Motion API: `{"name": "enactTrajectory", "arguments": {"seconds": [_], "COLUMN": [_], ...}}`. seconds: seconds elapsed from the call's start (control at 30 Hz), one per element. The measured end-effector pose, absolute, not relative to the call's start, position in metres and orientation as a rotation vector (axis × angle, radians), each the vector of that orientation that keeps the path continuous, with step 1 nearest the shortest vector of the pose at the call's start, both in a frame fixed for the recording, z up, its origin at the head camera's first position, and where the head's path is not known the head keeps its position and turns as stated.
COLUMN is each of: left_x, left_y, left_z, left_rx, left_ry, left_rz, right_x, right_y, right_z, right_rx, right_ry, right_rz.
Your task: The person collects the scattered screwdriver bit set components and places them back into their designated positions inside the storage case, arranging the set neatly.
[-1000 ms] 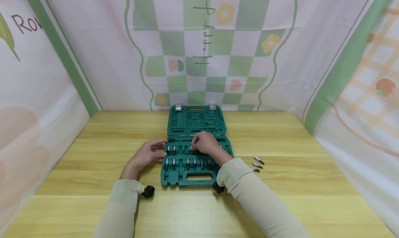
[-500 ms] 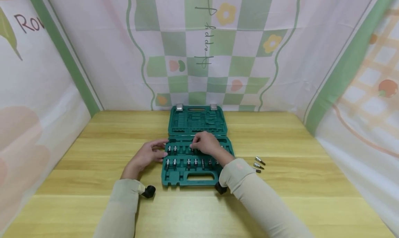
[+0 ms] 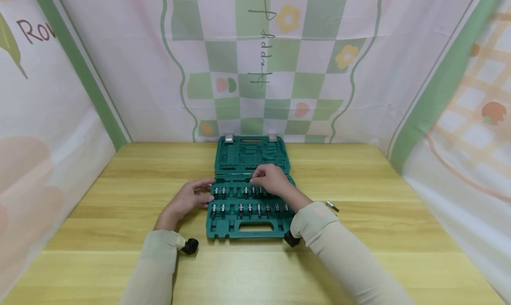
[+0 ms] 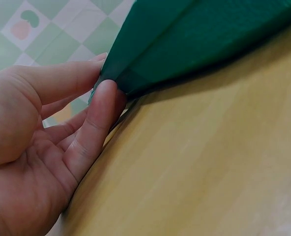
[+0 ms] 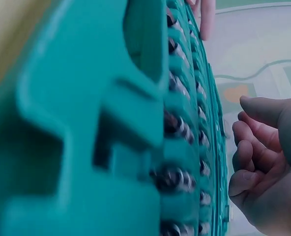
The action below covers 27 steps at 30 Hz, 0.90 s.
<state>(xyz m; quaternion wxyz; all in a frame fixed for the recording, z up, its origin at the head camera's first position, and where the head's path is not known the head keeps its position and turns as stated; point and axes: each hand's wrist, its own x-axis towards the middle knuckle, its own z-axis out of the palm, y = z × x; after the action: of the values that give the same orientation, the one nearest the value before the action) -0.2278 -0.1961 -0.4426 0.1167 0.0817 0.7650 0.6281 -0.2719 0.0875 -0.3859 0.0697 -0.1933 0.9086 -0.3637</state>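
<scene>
The open green tool case lies on the table, with two rows of bit sockets in its near half. My left hand is at the case's left side, its fairly straight fingers touching the edge; the left wrist view shows the fingertips against the green case wall. Just above the back row, my right hand has loosely curled fingers. Nothing is between them in the right wrist view, where the hand is apart from the seated bit sockets.
The case lid, with moulded recesses and two metal latches, lies back near the patterned cloth. A loose bit socket is on the wooden table to the right; the right sleeve covers part of that area.
My right hand has let go of a bit socket, now seated in the back row, and has moved up and right. The left hand has stayed at the case edge.
</scene>
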Motion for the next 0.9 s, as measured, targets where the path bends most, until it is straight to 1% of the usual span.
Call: {"name": "enactTrajectory", "arguments": {"seconds": [0.5,0.9], "left_x": [-0.226,-0.225], "left_y": [-0.195,-0.195], "left_z": [-0.44,-0.44], "left_rx": [0.227,0.216], "left_ry": [2.24,2.24], "left_rz": [1.836,1.836], "right_x": [-0.281,-0.281], "right_y": [0.128,0.154], "right_z": [-0.377,-0.383], "right_rx": [-0.57,-0.501], "right_ry": [2.742,2.719], "right_rz": [-1.113,-1.132]}}
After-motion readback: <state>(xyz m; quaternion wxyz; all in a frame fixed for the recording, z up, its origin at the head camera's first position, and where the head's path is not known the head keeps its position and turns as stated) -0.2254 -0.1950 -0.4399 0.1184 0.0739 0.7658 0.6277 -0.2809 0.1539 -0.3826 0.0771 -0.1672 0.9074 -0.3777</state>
